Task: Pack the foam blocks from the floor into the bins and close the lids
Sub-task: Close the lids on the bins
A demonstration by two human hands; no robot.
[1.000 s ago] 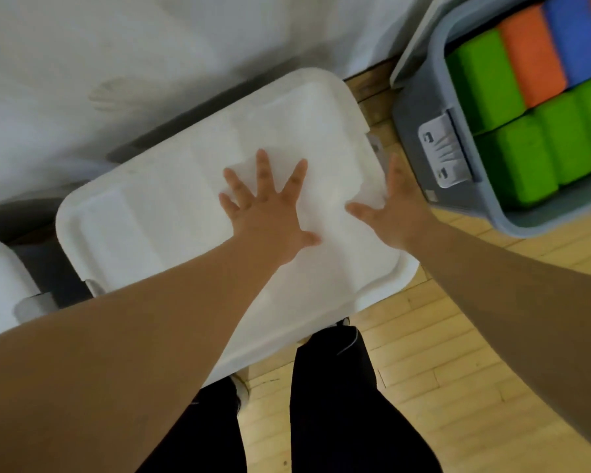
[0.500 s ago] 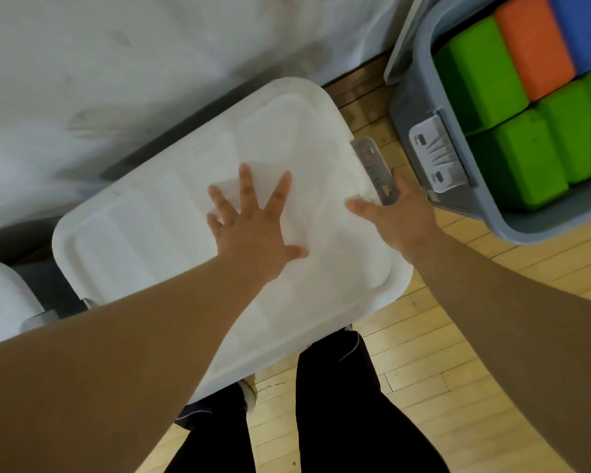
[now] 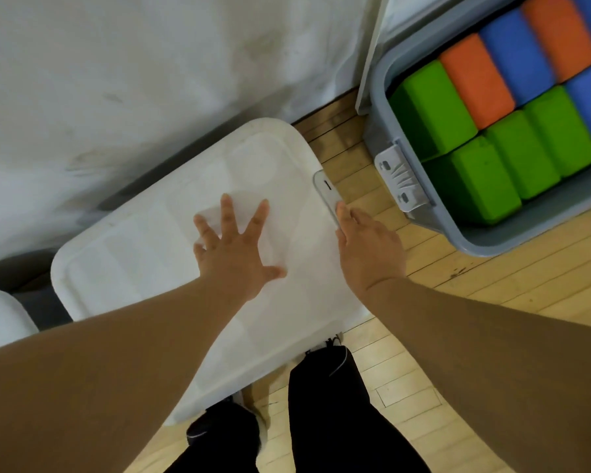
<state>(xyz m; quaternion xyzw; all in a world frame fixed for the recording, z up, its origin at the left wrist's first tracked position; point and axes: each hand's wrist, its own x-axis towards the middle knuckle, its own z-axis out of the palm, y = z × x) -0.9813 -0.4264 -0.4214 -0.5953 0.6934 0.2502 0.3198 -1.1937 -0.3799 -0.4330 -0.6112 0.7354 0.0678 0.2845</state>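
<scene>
At the far left edge, the corner of a second white lid (image 3: 0,315) shows. To its right, a closed bin stands against the white wall (image 3: 151,80). Its white lid (image 3: 144,240) lies flat on top. The left hand (image 3: 234,254) rests palm-down near the middle of this lid, with its fingers straight and spread wide and gripping nothing. A translucent latch (image 3: 325,186) sits at the lid's right end. The right hand (image 3: 369,247) is at that same edge. Its thumb and one visible finger reach out straight, and the thumb tip touches the near end of the latch. The other fingers are hidden. The person's black trouser legs (image 3: 328,404) stand on the wooden floor (image 3: 492,302) at the near side of the bin. To the right, apart from the closed bin, an open grey bin (image 3: 458,233) carries a grey latch (image 3: 401,179) on its left wall. Inside it, foam blocks are packed upright in rows and touch each other: green foam blocks (image 3: 485,172) at the left, then orange foam blocks (image 3: 475,87) and blue foam blocks (image 3: 516,52) further right.
</scene>
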